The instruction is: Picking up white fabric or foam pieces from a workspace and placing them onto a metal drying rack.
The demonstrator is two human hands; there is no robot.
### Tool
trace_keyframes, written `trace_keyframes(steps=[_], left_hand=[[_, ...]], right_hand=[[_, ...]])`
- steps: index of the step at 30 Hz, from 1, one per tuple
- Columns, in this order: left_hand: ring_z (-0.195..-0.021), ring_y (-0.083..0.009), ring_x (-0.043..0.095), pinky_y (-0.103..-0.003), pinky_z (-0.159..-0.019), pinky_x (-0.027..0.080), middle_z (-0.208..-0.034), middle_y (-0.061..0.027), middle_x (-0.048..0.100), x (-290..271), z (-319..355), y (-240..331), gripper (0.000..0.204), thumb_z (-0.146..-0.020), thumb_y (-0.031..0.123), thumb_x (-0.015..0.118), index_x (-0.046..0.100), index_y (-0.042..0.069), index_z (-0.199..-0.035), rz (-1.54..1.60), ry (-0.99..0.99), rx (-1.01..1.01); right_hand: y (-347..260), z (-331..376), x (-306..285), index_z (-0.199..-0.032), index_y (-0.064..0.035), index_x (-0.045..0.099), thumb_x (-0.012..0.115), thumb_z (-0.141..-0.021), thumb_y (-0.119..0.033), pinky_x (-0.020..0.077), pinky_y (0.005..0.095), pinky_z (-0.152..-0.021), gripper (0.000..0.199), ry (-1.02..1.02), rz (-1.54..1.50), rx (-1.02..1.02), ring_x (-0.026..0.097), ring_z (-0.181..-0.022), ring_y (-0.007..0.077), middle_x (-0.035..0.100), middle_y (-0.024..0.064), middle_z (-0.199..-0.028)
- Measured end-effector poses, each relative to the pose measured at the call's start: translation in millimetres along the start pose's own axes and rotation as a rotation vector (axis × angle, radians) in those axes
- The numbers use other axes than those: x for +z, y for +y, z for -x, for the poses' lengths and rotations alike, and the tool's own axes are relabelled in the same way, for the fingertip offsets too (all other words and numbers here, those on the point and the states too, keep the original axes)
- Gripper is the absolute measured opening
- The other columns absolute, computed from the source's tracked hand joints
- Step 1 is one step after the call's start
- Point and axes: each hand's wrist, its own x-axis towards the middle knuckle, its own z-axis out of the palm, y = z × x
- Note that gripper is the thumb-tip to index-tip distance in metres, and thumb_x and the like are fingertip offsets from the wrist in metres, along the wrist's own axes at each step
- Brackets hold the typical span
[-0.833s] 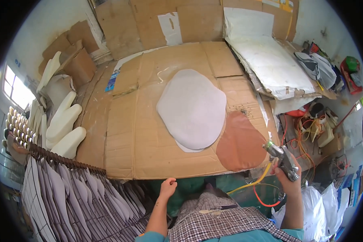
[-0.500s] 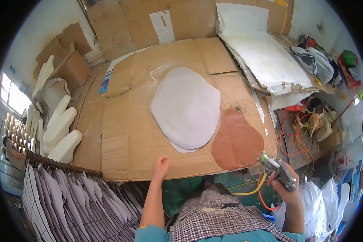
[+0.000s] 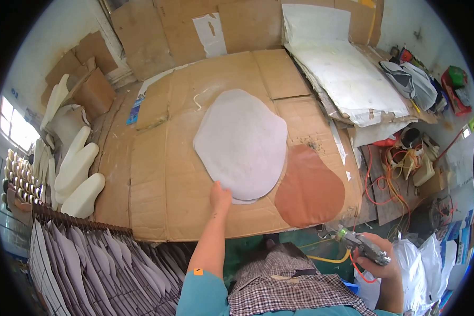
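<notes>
Right hand, its grip closed round a spray gun, before the bench. Left hand at the near-left edge of the grey panel, mid-bench; whether its grip pinches cannot be told. Step, presumably: taking that edge; the next move calls for secure hold.

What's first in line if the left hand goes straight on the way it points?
The grey panel, at its near-left edge. The left hand looks right at it; depth leaves contact unclear.
</notes>
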Motion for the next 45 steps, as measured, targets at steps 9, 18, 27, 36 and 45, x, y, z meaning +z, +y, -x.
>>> trace_keyframes(steps=[9,18,27,36,45], left_hand=[[-0.087,-0.0346,0.058,-0.043,-0.074,0.047,-0.092,-0.0176,0.06,4.6,-0.1,24.6,0.022,-0.074,0.02,0.06,0.057,0.002,-0.087,-0.09,-0.097,-0.142],[-0.076,-0.0344,0.06,-0.043,-0.071,0.047,-0.08,-0.0167,0.063,3.5,-8.0,36.1,0.018,-0.073,0.02,0.058,0.062,0.004,-0.078,-0.025,-0.135,-0.169],[-0.073,-0.0207,0.056,-0.037,-0.066,0.051,-0.086,-0.0058,0.053,22.3,0.4,36.5,0.017,-0.074,0.003,0.058,0.051,0.003,-0.089,1.294,-0.065,-0.847],[-0.091,-0.0279,0.057,-0.046,-0.075,0.051,-0.102,-0.0126,0.054,0.3,1.8,61.9,0.037,-0.07,-0.007,0.051,0.045,0.0,-0.106,1.432,-0.126,-0.635],[-0.096,-0.0308,0.056,-0.042,-0.083,0.048,-0.108,-0.0167,0.057,-258.6,-5.5,67.5,0.036,-0.083,0.02,0.049,0.051,-0.005,-0.109,1.833,0.067,0.206]], right_hand=[[5.9,-23.8,4.2,-0.118,0.0055,0.045,0.061,-0.072,0.0,0.0485,0.0263,-0.063,0.049,0.394,-0.269,0.122,0.057,-0.066,0.012,0.057,0.0048,-0.074],[4.3,-25.1,12.1,-0.115,0.0065,0.046,0.063,-0.071,-0.002,0.049,0.0282,-0.065,0.048,0.291,-0.356,0.11,0.058,-0.07,0.0144,0.058,0.0069,-0.079],[24.6,-3.8,-11.0,-0.113,0.0057,0.049,0.064,-0.068,0.0,0.0482,0.0272,-0.064,0.048,0.107,-0.175,0.136,0.058,-0.069,0.0136,0.06,0.007,-0.077],[19.4,-34.2,12.3,-0.121,0.004,0.042,0.068,-0.075,-0.013,0.0487,0.0299,-0.068,0.055,0.267,-0.384,0.11,0.059,-0.07,0.0158,0.058,0.0071,-0.078],[0.9,8.2,2.3,-0.122,0.0029,0.039,0.066,-0.077,-0.017,0.0474,0.0316,-0.073,0.056,0.297,-0.442,0.125,0.059,-0.078,0.0181,0.059,0.0094,-0.087]])
